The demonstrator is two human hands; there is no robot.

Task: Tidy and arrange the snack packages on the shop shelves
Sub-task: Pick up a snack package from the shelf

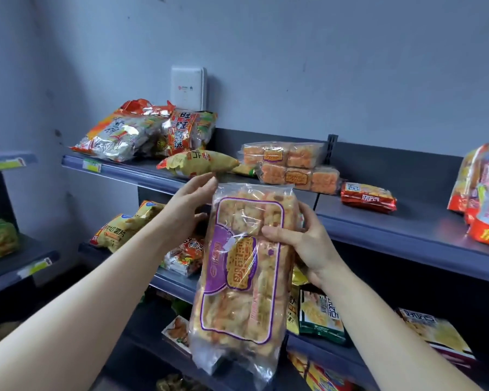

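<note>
The long clear plastic package of golden puffed bars with a purple label (246,266) stands upright in mid-air at the centre of the frame, in front of the shelves; the right hand (305,244) grips its right edge in the upper half, thumb laid across the front, fingers curled behind; the left hand (191,203) lies with fingers nearly straight against the upper left corner, steadying rather than clamping.

The risks, as I judge them: the film looks slick and only one hand truly holds it, so the package may slide down past the thumb; its lower end hangs free at bottom centre and could swing into the packets on the lower shelves; the crinkled yellow foil bag (201,165) sits at the front lip of the dark grey top shelf (407,221), just beyond the left fingertips, and a careless lift could nudge it off; laid on the two stacked clear packs of orange bars (288,165) right of centre, the package may overhang and tip.
</note>
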